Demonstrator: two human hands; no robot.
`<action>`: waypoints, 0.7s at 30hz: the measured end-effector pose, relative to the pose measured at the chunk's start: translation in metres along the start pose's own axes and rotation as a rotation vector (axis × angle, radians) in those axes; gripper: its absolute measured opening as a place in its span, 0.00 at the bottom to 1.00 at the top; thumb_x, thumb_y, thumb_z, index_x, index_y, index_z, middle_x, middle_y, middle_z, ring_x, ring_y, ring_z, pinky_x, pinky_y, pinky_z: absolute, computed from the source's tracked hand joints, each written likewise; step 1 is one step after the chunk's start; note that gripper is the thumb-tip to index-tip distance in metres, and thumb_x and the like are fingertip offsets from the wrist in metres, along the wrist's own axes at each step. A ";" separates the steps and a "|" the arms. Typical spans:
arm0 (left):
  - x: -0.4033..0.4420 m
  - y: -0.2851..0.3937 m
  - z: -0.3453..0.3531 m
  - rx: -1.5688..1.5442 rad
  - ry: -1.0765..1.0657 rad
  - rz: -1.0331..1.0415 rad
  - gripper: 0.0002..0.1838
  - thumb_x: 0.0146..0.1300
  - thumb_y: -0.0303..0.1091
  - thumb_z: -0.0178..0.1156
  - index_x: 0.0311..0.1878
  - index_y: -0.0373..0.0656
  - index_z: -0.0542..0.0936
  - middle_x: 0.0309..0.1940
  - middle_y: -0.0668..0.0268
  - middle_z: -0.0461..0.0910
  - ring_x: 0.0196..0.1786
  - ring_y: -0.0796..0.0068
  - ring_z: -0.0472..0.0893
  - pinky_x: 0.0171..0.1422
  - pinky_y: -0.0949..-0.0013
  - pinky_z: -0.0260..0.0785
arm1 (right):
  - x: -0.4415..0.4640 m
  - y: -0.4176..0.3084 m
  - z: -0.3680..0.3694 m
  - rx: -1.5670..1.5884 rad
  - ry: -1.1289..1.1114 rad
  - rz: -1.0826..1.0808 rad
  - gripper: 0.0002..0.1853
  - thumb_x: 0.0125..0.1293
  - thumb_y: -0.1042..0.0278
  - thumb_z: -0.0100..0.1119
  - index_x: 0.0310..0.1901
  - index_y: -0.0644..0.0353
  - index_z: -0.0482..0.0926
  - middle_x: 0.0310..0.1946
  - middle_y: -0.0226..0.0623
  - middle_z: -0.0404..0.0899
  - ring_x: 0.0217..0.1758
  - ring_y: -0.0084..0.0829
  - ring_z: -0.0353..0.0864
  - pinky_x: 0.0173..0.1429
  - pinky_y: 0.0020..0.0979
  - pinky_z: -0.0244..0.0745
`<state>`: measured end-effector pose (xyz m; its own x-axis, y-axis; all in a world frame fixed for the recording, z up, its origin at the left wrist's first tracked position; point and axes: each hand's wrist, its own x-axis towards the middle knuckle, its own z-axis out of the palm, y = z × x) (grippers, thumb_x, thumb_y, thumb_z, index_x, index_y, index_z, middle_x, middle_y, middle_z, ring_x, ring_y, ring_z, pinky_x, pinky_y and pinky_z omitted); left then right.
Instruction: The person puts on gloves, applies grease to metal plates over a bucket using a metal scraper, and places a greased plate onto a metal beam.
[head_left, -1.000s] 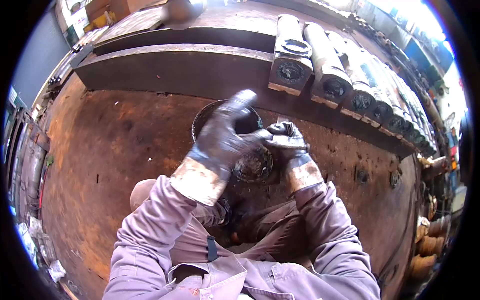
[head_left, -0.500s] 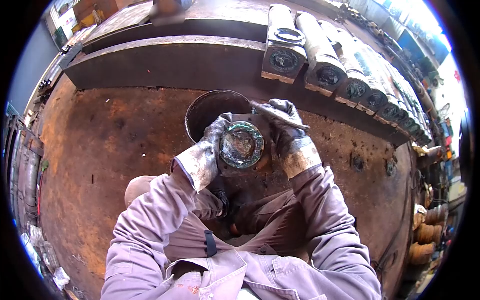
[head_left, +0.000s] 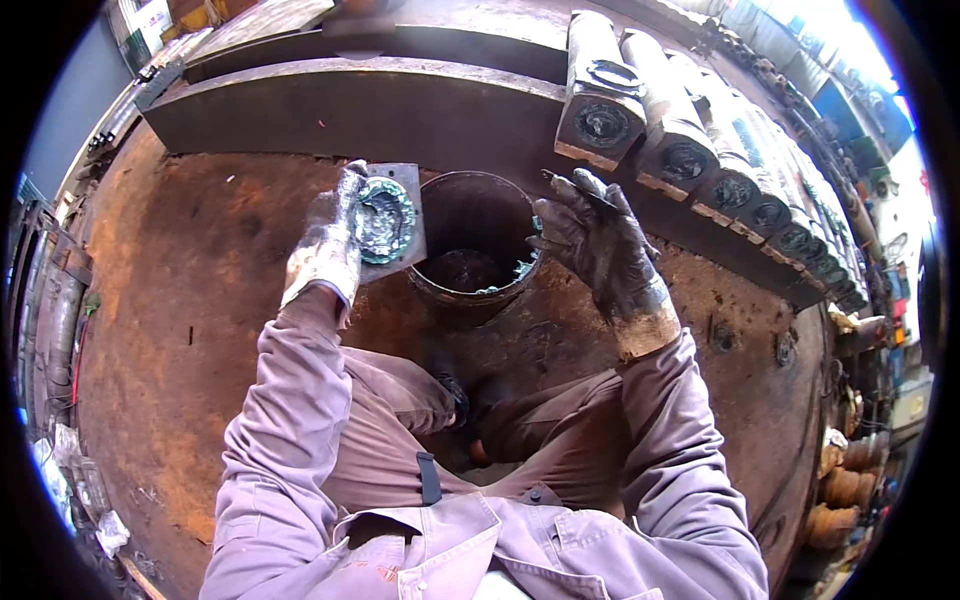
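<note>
A dark glove covers my left hand [head_left: 325, 235], which grips the left edge of a square metal block [head_left: 405, 240]. The block's round centre [head_left: 384, 220] is coated with blue-green grease, and it stands tilted just left of the bucket. The dark round bucket [head_left: 425, 280] sits on the floor in front of me, with smears of the same grease on its right rim. Beside that rim is my right hand [head_left: 605, 235], in a blackened glove with its fingers spread and nothing visible in them.
Beyond the bucket, a long steel beam [head_left: 350, 110] crosses the work area. Several cylinders with square ends [head_left: 600, 125] lie in a row on it at the right. Rusty steel floor [head_left: 220, 330] surrounds my crossed legs [head_left: 540, 420]. Metal parts line both sides.
My left hand has carried the block left, away from above the bucket, and turned it. My right hand has come off the block to the bucket's right rim. The bucket's inside now shows.
</note>
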<state>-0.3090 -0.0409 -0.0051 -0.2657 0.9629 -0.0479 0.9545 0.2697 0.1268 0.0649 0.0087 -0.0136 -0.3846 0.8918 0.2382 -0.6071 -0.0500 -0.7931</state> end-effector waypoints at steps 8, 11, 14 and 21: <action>0.007 0.011 -0.017 -0.740 -0.147 -0.297 0.44 0.73 0.77 0.48 0.63 0.40 0.81 0.59 0.48 0.85 0.60 0.45 0.83 0.64 0.54 0.72 | 0.005 0.001 0.002 0.218 -0.215 0.360 0.63 0.59 0.10 0.53 0.78 0.65 0.66 0.71 0.61 0.74 0.72 0.57 0.78 0.76 0.63 0.71; 0.020 0.021 -0.009 -0.699 -0.211 -0.254 0.47 0.74 0.77 0.46 0.65 0.36 0.80 0.58 0.47 0.86 0.61 0.44 0.83 0.66 0.51 0.71 | 0.005 0.007 -0.001 0.188 -0.300 0.422 0.53 0.67 0.21 0.57 0.74 0.67 0.72 0.66 0.60 0.79 0.69 0.56 0.81 0.72 0.59 0.76; 0.059 0.012 0.036 -0.669 -0.226 -0.263 0.47 0.76 0.75 0.44 0.64 0.33 0.82 0.59 0.47 0.85 0.62 0.45 0.82 0.68 0.50 0.70 | 0.007 0.022 -0.017 -0.014 -0.256 0.449 0.34 0.71 0.49 0.59 0.70 0.68 0.76 0.66 0.57 0.80 0.69 0.52 0.81 0.71 0.52 0.79; 0.057 0.031 0.022 -0.942 -0.284 -0.298 0.42 0.75 0.71 0.53 0.64 0.36 0.82 0.56 0.55 0.87 0.59 0.56 0.83 0.67 0.55 0.71 | -0.011 0.056 -0.002 -0.157 -0.192 0.342 0.42 0.55 0.86 0.59 0.76 0.57 0.73 0.76 0.39 0.73 0.78 0.46 0.72 0.69 0.50 0.82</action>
<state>-0.2920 0.0222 -0.0262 -0.3155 0.8501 -0.4217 0.3295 0.5149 0.7914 0.0362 -0.0028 -0.0613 -0.6773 0.7349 0.0349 -0.3140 -0.2459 -0.9170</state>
